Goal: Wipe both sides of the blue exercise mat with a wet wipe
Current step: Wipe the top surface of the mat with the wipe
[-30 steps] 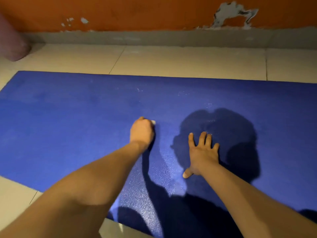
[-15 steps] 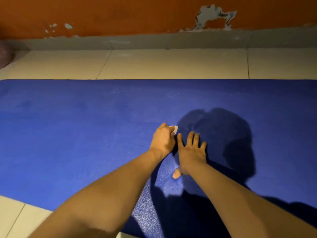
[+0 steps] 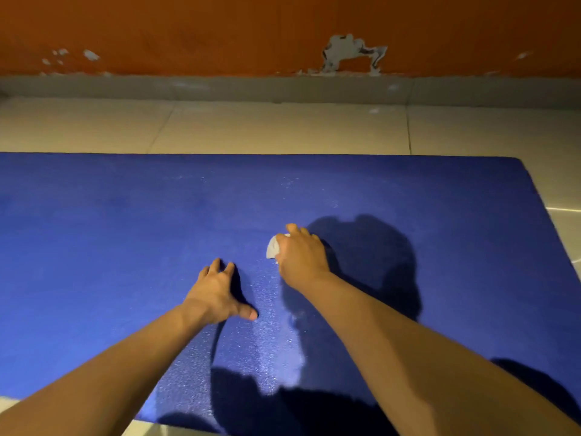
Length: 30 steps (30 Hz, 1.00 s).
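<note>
The blue exercise mat (image 3: 110, 240) lies flat on the tiled floor, its right end in view. My right hand (image 3: 303, 258) sits near the mat's middle with its fingers curled over a small white wet wipe (image 3: 272, 247), which sticks out at the hand's left side and presses on the mat. My left hand (image 3: 217, 292) rests on the mat just left of and nearer than the right one, fingers spread and thumb out, holding nothing. A faint damp sheen runs down the mat between my forearms.
Pale floor tiles (image 3: 283, 130) border the mat on the far side and at the right. Behind them runs a grey skirting (image 3: 283, 89) below an orange wall with chipped paint (image 3: 349, 53). My head's shadow falls on the mat right of my hands.
The wipe has passed from my left hand to my right. My left hand now lies flat on the mat. The view has shifted right, showing the mat's right end.
</note>
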Motion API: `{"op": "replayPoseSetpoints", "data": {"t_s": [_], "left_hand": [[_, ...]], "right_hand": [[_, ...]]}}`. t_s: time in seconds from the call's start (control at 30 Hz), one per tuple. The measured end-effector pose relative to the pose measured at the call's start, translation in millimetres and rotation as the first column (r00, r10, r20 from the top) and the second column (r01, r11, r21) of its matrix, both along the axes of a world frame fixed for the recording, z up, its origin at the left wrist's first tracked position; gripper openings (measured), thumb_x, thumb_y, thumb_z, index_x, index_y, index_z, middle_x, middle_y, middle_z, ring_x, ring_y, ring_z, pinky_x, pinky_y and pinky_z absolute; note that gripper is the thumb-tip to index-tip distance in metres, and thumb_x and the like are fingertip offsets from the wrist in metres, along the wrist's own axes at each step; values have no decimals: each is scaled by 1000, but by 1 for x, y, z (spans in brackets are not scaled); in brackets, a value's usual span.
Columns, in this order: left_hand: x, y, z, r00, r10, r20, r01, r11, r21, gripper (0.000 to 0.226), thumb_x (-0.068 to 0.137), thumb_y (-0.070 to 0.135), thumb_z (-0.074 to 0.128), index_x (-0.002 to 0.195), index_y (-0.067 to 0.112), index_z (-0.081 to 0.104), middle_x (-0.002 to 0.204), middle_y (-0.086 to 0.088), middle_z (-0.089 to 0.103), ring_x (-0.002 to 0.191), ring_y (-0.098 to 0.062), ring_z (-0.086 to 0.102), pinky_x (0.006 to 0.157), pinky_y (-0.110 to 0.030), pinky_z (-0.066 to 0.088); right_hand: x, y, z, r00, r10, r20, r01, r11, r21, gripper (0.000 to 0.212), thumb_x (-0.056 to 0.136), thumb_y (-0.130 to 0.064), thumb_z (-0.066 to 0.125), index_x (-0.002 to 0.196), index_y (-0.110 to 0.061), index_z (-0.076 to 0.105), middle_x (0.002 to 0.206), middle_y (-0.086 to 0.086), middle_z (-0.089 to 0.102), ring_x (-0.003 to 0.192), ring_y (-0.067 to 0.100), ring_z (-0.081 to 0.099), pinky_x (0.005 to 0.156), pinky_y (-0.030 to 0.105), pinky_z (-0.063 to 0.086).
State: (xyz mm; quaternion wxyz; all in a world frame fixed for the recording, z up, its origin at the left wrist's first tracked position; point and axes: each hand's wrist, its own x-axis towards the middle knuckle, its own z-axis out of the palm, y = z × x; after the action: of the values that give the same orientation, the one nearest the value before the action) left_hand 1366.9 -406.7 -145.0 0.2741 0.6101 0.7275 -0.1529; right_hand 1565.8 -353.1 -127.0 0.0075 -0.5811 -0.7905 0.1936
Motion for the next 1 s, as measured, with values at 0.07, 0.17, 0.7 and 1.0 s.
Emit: {"op": "replayPoseSetpoints", "data": {"t_s": [0.07, 0.17, 0.7, 1.0], "left_hand": [[6, -3, -7, 997, -42, -69, 37, 997, -68, 150, 47, 65, 93, 160, 10, 12, 163, -14, 10, 150, -41, 12, 119, -46, 32], [16, 2, -9, 990, -47, -130, 37, 996, -80, 152, 49, 60, 95, 161, 9, 6, 163, -14, 7, 150, -42, 8, 116, -49, 36], [19, 2, -2, 985, -77, -153, 58, 991, -122, 154, 54, 63, 91, 161, 9, -5, 167, -14, -11, 153, -43, -6, 118, -54, 34], [25, 5, 1, 979, -80, -188, 55, 989, -134, 153, 54, 61, 92, 161, 7, -2, 166, -16, -8, 153, -43, -3, 117, -53, 35]], "right_hand": [[-10, 9, -4, 1000, 16, 10, -16, 1000, -18, 22, 93, -20, 64, 114, -21, 68, 123, 7, 54, 117, 30, 50, 93, 39, 42], [-21, 18, -12, 1000, -4, 30, 4, 1000, -16, 17, 93, -10, 63, 107, -15, 72, 118, 9, 56, 114, 32, 50, 83, 38, 45], [86, 14, -45, 880, -472, -59, 472, 881, -4, 14, 96, -18, 68, 90, -10, 58, 121, 12, 52, 92, 30, 58, 77, 38, 51], [-17, -15, -28, 985, -141, -98, 138, 990, -35, 16, 91, 3, 54, 101, -5, 63, 120, 15, 49, 101, 34, 56, 78, 38, 45]]}}
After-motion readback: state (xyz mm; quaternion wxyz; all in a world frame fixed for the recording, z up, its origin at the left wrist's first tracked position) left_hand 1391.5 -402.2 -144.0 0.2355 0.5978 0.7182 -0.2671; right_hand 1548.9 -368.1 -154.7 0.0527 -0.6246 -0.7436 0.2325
